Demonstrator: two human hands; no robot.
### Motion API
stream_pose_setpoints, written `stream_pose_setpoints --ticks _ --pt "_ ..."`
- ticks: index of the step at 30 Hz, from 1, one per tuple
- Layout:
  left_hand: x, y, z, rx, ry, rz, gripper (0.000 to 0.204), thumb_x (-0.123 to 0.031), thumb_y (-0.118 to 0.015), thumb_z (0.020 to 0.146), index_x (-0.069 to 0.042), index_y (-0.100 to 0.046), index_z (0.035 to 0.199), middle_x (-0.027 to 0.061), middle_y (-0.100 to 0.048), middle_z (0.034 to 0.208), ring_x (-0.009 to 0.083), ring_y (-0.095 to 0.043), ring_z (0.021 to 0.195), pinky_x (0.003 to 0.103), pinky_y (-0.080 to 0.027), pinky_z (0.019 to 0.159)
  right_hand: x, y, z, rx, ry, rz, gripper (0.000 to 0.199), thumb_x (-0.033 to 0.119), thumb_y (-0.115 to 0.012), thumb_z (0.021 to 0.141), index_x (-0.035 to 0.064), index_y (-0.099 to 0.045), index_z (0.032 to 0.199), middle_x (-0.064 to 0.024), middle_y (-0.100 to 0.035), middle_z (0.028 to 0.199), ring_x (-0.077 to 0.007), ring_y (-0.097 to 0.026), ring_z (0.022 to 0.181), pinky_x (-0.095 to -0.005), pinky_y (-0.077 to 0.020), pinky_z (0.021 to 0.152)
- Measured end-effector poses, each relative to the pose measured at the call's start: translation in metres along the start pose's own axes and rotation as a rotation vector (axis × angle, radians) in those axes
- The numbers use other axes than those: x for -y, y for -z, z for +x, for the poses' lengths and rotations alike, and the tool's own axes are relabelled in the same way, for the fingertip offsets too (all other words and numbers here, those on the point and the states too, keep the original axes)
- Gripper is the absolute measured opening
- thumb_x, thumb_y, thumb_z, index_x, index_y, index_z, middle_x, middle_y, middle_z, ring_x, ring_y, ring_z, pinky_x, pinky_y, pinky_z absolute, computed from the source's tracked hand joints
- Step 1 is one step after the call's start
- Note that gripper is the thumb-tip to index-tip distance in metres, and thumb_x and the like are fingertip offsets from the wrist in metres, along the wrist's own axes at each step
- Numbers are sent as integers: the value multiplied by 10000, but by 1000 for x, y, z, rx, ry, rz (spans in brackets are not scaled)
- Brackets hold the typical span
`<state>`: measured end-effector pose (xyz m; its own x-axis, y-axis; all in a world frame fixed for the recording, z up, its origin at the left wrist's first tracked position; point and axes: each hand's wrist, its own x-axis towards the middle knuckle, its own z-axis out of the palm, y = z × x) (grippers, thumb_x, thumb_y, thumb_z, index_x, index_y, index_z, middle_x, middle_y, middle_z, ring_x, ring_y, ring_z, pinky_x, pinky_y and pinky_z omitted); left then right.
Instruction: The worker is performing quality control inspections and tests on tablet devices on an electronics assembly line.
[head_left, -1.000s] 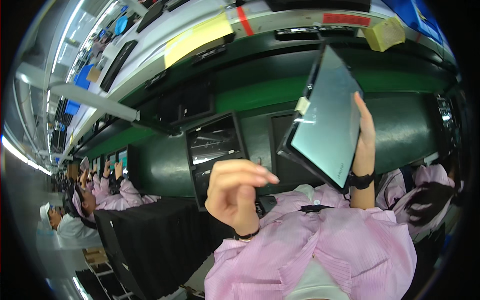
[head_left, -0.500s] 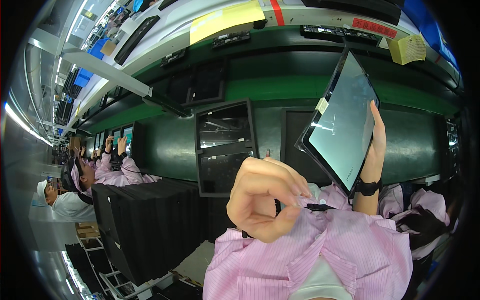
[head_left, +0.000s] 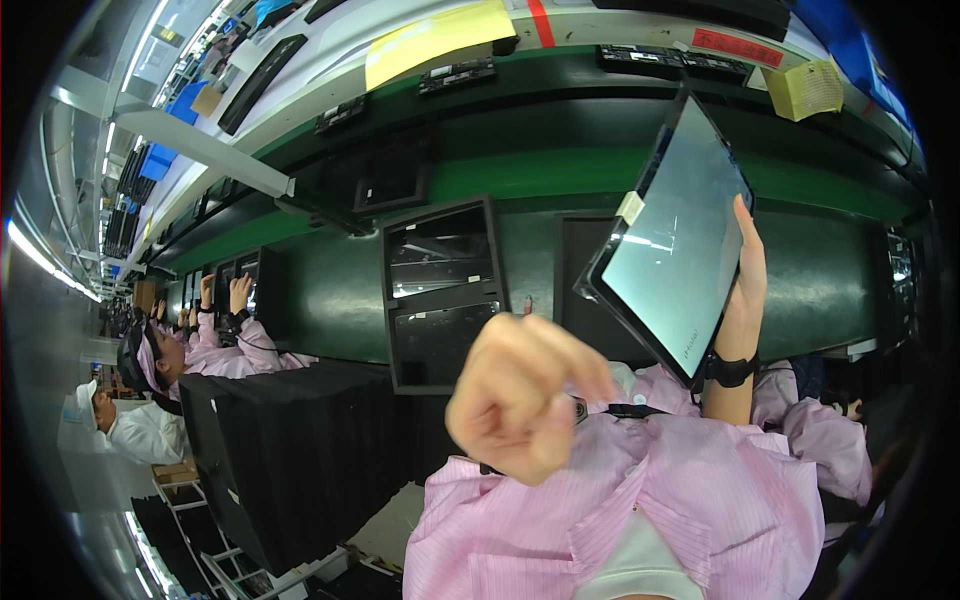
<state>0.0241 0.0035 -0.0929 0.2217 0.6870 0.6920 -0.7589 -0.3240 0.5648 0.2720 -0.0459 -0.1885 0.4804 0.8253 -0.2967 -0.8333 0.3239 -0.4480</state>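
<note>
A tablet [head_left: 672, 255] with a lit pale blue-green screen and black border stands tilted above the green bench. Its far edge is gripped by my right hand [head_left: 745, 285], fingers along the right side. A small cream tab [head_left: 630, 207] sticks out at the tablet's left edge. My left hand [head_left: 515, 400] is in front of my chest, apart from the tablet, its fingers curled in and blurred by motion. Anything between those fingers is hidden. Left of the tablet, a black tray [head_left: 388, 345] on the bench holds two dark screen panels [head_left: 440, 250].
A tall stack of black trays [head_left: 290, 450] stands to my left. Beyond the bench runs a white shelf [head_left: 560, 30] with a yellow sheet [head_left: 440, 40]; circuit boards [head_left: 640, 60] lie beneath it. Co-workers [head_left: 225, 340] in pink sit along the line at left.
My left hand has drifted slightly left and turned, its fingers now blurred and more curled. The tablet has shifted a little left with my right hand still gripping it.
</note>
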Motion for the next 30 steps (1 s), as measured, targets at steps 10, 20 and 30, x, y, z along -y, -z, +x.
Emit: stream_pose_setpoints --ticks 10,20,30 --pt "36 22 0 368 307 478 726 -65 -732 754 8 -365 1377 216 -370 1414 329 -399 1302 414 -397 1020 1 -3 -8 40 -48 99 325 241 -562 930 -11 -573 1135 -107 -652 1046 -214 -657 887 -318 -547 774" --pt "43 15 -14 134 459 89 510 52 -621 809 1 -403 1266 268 -332 1420 316 -402 1301 397 -401 1035 -6 4 -6 -4 -50 99 326 200 -590 912 -4 -563 1165 -99 -639 1081 -212 -641 934 -318 -531 806" --pt "50 13 -21 123 356 118 532 59 -601 817 -8 -358 1286 293 -326 1419 316 -389 1312 378 -401 1019 -7 3 -8 -23 -57 93 318 205 -582 917 0 -567 1159 -94 -638 1079 -211 -641 929 -317 -532 808"
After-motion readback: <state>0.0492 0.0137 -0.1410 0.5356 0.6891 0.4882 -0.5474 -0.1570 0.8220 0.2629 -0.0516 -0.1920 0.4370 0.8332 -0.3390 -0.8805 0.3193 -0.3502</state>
